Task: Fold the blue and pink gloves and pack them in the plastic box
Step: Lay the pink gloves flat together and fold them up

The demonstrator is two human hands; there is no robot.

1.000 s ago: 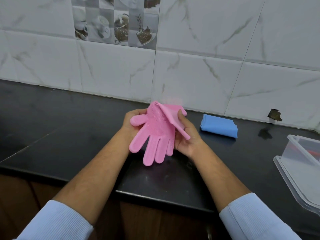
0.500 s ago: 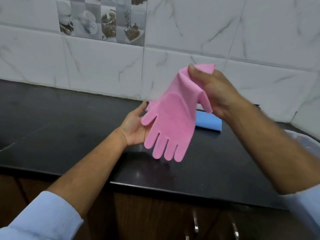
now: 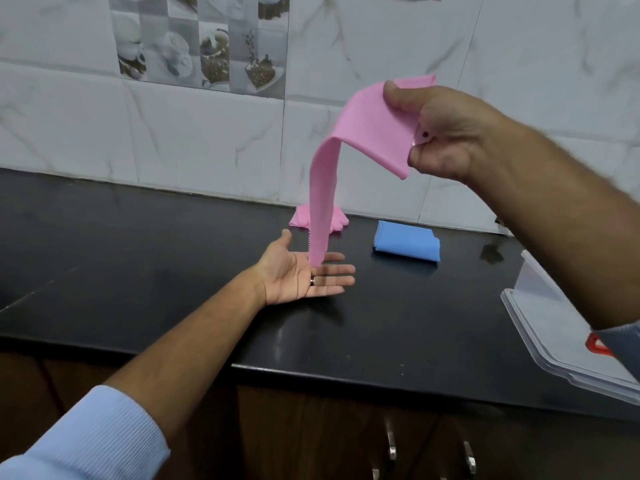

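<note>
Pink silicone glove (image 3: 363, 133) lifted by its cuff, hanging edge-on at centre frame.

Right hand (image 3: 446, 133) at upper right pinches the cuff between thumb and fingers; a second ago both hands held this glove low over the counter, and it has since been raised and turned so its fingers dangle onto the left hand (image 3: 301, 275); left hand lies palm-up with straight fingers, grasping nothing; judged: the fold is being restarted, not finished; second pink glove (image 3: 301, 218) lies against the tiled wall, behind the hanging one; folded blue glove (image 3: 407, 245) rests on the black countertop (image 3: 138, 254), right of centre; clear plastic box (image 3: 561, 327) at the right edge, contents hidden; nothing visibly packed yet.
</note>
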